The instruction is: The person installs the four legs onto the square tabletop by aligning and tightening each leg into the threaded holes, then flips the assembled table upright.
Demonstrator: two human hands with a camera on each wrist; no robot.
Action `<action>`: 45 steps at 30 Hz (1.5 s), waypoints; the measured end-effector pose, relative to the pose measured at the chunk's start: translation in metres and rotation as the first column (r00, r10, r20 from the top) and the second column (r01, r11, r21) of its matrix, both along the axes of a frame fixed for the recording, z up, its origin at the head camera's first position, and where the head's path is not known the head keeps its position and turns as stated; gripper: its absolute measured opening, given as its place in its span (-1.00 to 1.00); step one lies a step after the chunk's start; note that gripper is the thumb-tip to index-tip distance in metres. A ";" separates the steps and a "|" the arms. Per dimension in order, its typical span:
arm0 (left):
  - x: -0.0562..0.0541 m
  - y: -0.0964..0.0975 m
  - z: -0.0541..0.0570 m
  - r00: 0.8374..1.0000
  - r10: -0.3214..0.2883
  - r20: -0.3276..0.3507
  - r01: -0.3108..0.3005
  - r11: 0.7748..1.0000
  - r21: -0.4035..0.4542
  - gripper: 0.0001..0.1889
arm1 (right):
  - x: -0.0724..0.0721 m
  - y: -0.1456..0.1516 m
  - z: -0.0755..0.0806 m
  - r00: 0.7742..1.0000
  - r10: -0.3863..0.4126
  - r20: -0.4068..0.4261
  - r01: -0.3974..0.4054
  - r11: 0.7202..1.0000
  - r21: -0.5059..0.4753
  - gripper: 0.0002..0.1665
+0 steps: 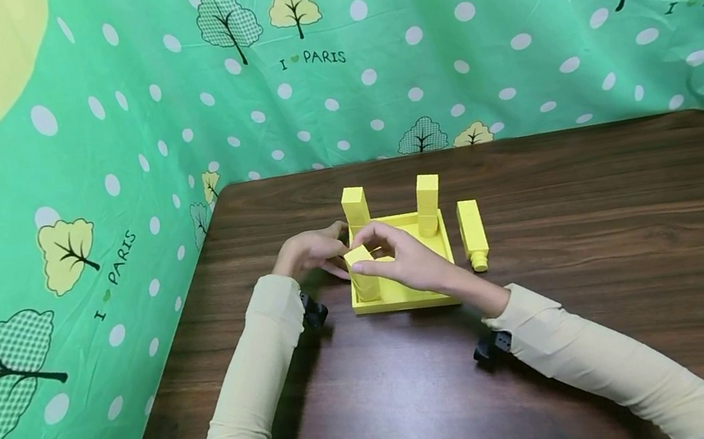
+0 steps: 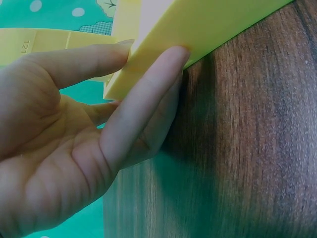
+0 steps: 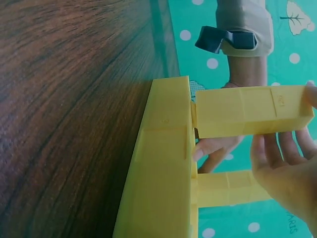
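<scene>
A shallow yellow square tray rests on the table with yellow block posts standing at its corners. At the tray's front left corner stands one post; my right hand grips its upper end between thumb and fingers. In the right wrist view a narrow gap shows between this post's base and the tray, so I cannot tell whether it is fully seated. My left hand holds the tray's left side by its wall. Two more posts, back left and back right, stand upright.
A loose yellow post lies on the table just right of the tray, its narrow peg end towards me. The dark wooden table is bordered at the back and left by a green printed cloth.
</scene>
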State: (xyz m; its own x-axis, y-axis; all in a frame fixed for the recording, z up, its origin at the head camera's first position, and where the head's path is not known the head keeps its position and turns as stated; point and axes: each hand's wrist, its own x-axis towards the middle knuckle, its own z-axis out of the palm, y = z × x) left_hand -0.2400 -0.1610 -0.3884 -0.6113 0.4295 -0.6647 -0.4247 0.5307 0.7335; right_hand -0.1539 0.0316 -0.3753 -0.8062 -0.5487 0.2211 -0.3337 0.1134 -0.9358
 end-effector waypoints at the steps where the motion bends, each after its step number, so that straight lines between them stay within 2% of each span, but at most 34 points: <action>1: 0.000 0.000 0.000 1.000 0.001 0.003 -0.001 1.000 0.000 -0.11 | 0.000 0.000 0.000 1.000 -0.014 -0.009 0.014 1.000 0.008 -0.69; 6: -0.001 0.000 -0.001 1.000 0.000 -0.001 0.000 1.000 -0.012 -0.10 | 0.002 -0.003 0.000 0.996 -0.079 -0.049 0.081 0.995 0.054 -0.65; 13: -0.001 0.000 0.000 1.000 -0.011 -0.010 0.011 1.000 -0.015 -0.11 | 0.003 -0.007 0.000 0.994 -0.110 -0.020 0.111 0.991 0.077 -0.58; 18: -0.001 -0.001 0.001 1.000 -0.016 -0.023 0.016 1.000 -0.014 -0.16 | 0.002 -0.005 0.001 0.999 -0.052 0.007 0.052 0.996 0.070 -0.53; 24: 0.000 -0.002 0.002 0.999 -0.011 -0.032 0.011 1.000 0.007 -0.21 | 0.000 0.000 0.003 0.995 0.098 0.013 -0.098 0.994 -0.044 -0.58; 28: -0.001 -0.003 0.002 0.999 -0.023 -0.032 0.023 1.000 0.017 -0.17 | 0.000 0.003 0.003 0.989 0.148 0.015 -0.147 0.987 -0.072 -0.57; 31: -0.001 -0.003 0.001 0.999 -0.035 -0.037 0.035 0.999 0.010 -0.18 | 0.001 0.003 0.003 0.987 0.158 0.024 -0.156 0.985 -0.078 -0.57; 36: -0.001 -0.002 0.000 0.999 -0.017 -0.032 0.017 1.000 -0.002 -0.17 | 0.000 0.002 0.002 0.986 0.158 0.047 -0.152 0.983 -0.105 -0.58; 45: -0.001 -0.001 -0.001 1.000 -0.009 -0.021 0.009 1.000 -0.030 -0.13 | -0.001 0.000 -0.001 0.992 0.105 0.064 -0.100 0.992 -0.079 -0.57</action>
State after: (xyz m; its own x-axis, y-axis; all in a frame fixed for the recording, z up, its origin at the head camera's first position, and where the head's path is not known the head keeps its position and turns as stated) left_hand -0.2415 -0.1621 -0.3892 -0.6216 0.4150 -0.6644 -0.4045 0.5563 0.7259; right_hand -0.1546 0.0312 -0.3759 -0.7610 -0.6133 0.2114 -0.2749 0.0097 -0.9614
